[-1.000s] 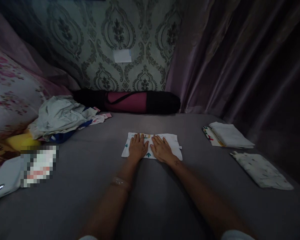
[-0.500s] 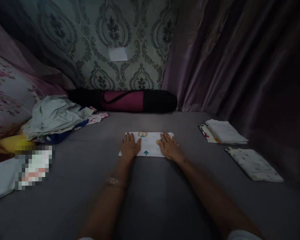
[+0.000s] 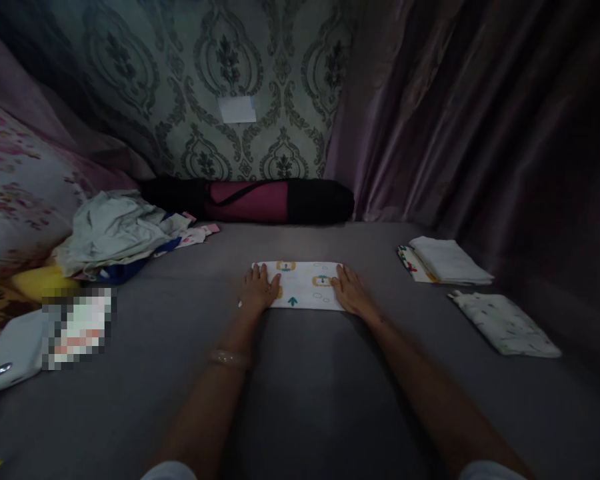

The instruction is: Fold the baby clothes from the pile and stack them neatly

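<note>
A white cloth point(image 3: 305, 287) with yellow and green prints lies folded into a flat rectangle on the grey sheet point(image 3: 300, 387). My left hand point(image 3: 259, 290) rests flat over its left end, fingers pointing away from me and thumb apart. At the opposite end, my right hand point(image 3: 354, 291) lies with outstretched fingers on the cloth's right edge. Neither hand grips the cloth. Both palms are hidden, and the cloth's two ends are partly covered by the hands.
On the right lie a folded white cloth point(image 3: 453, 260) and a folded spotted cloth point(image 3: 507, 325). A heap of crumpled clothes point(image 3: 120, 230) sits at the left, by a floral pillow point(image 3: 15, 193). A black and maroon long bag point(image 3: 250, 201) lines the wall. A white device point(image 3: 15, 350) is at lower left.
My right hand has slid to the right, towards the cloth's edge, uncovering more of the print. My left hand stays at the left end, nearly unmoved.
</note>
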Demonstrator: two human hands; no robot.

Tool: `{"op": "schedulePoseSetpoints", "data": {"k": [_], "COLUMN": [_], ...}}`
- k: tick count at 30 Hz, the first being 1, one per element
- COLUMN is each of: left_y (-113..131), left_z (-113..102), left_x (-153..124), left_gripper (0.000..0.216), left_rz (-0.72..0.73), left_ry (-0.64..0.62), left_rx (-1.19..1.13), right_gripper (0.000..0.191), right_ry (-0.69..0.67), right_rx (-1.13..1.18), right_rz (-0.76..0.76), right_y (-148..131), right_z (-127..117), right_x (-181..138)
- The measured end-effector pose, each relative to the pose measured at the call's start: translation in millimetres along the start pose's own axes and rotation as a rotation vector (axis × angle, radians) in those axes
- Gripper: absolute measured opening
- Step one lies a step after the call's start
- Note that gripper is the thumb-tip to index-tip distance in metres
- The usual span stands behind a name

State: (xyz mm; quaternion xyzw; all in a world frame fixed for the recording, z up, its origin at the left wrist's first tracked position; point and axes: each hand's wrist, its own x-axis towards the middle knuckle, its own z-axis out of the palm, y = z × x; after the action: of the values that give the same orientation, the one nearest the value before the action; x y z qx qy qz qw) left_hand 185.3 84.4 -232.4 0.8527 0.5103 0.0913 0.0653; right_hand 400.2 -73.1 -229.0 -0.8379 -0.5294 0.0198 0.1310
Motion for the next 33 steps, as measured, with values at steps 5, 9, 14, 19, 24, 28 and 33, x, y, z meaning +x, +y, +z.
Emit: {"op": "schedulePoseSetpoints", "data": {"k": [5, 9, 14, 19, 24, 28, 33], "left_y": [-14, -21, -19, -28, -42, -47, -50], "left_z": [2, 2, -2, -13, -15, -8, 0], "left_x": [3, 4, -1, -13, -25, -26, -26], "left_gripper": [0.065, 0.059, 0.057, 0.051, 0.041, 0.037, 0.034], "left_rz": [0.093, 0.145, 0.079, 0.077, 0.1, 0.126, 0.136], "left_ry": [-0.023, -0.026, 0.088, 0.083, 0.058, 0.112, 0.152], "left_rx": [-0.005, -0.047, -0.115, -0.212, -0.279, -0.29, -0.365], "right_gripper": [0.062, 0.061, 0.061, 0.061, 0.061, 0.06, 0.06], "right_ry": [-0.034, -0.072, 0.089, 0.064, -0.023, -0.037, -0.104], "right_rx": [-0.006, -0.007, -0.013, -0.028, -0.055, -0.066, -0.075], "right_rz": [0.011, 0.003, -0.029, -0.114, -0.082, -0.088, -0.039], "right_y": [18, 19, -10, -30, -26, -24, -34], "right_z": [-2, -11, -24, -12, 3, 2, -11], "right_x": [-5, -2, 5, 8, 8, 9, 10]}}
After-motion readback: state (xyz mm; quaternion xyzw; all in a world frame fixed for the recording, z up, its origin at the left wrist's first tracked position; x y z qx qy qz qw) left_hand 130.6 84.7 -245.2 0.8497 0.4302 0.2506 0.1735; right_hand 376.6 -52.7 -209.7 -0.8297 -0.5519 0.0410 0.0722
